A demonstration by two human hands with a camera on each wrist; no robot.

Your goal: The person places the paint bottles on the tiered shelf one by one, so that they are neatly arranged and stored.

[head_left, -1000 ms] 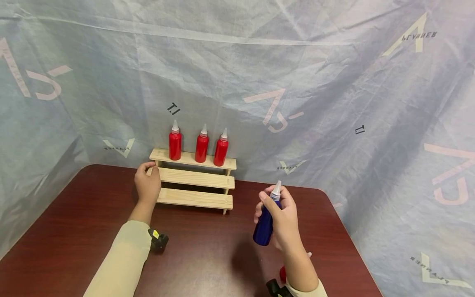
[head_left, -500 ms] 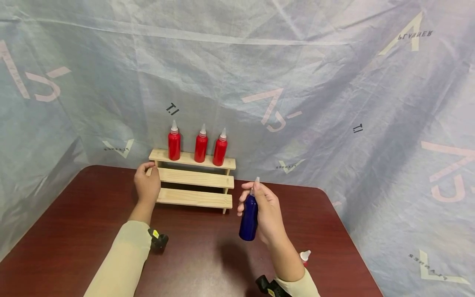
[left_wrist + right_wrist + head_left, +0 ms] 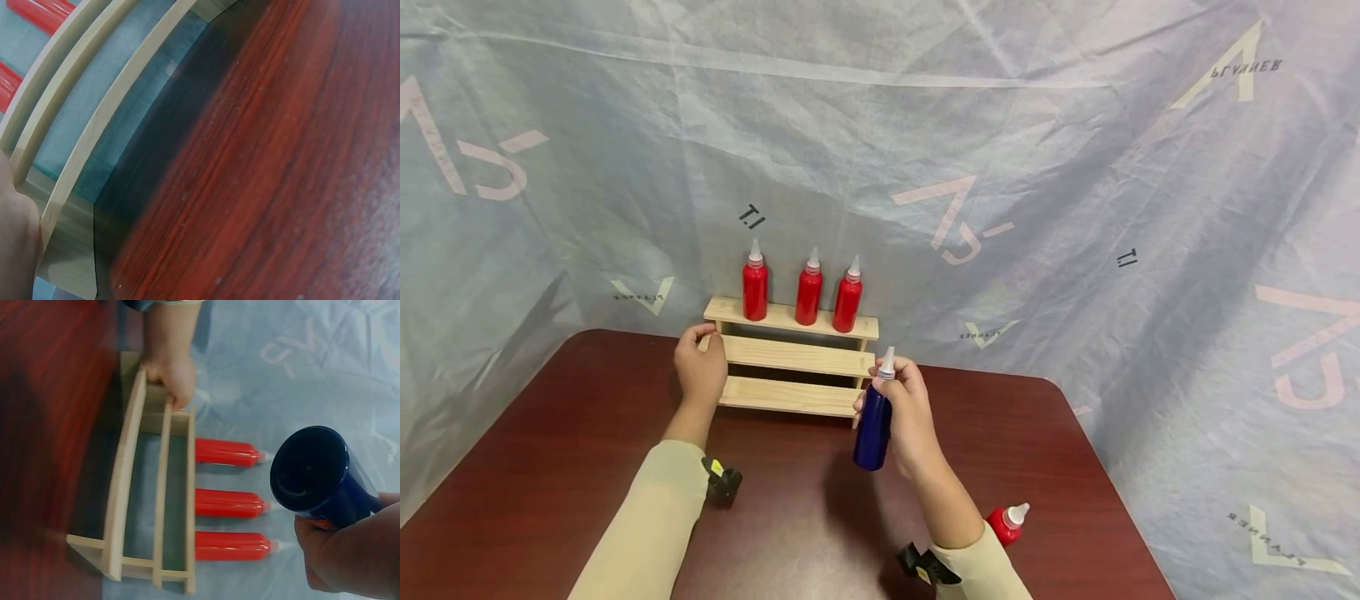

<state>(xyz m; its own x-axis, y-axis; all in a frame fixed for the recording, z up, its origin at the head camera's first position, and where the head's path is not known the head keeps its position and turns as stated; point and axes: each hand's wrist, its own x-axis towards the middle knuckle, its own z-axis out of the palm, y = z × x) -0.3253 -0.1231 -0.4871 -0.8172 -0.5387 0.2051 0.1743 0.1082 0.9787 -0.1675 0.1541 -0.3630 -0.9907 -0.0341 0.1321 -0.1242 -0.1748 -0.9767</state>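
In the head view a dark blue squeeze bottle (image 3: 872, 429) with a pointed whitish nozzle is held by my right hand (image 3: 910, 417), thumb and fingers round its upper part. It hangs tilted in the air before the right end of a three-tier wooden shelf (image 3: 797, 354). At the shelf's left end, my left hand (image 3: 700, 367) grips the side by the middle tier. The right wrist view shows the blue bottle's base (image 3: 309, 469) and the left hand (image 3: 172, 375) on the shelf end. Three red squeeze bottles (image 3: 808, 296) stand upright on the top tier.
Another red bottle (image 3: 1006, 523) with a white nozzle is on the dark red table (image 3: 775, 508), partly behind my right forearm. A grey printed sheet (image 3: 1037, 208) hangs behind the table and round its sides.
My right hand has carried the blue bottle left, to the shelf's right end. More of the red bottle by the right forearm shows now. The left hand stays on the shelf.
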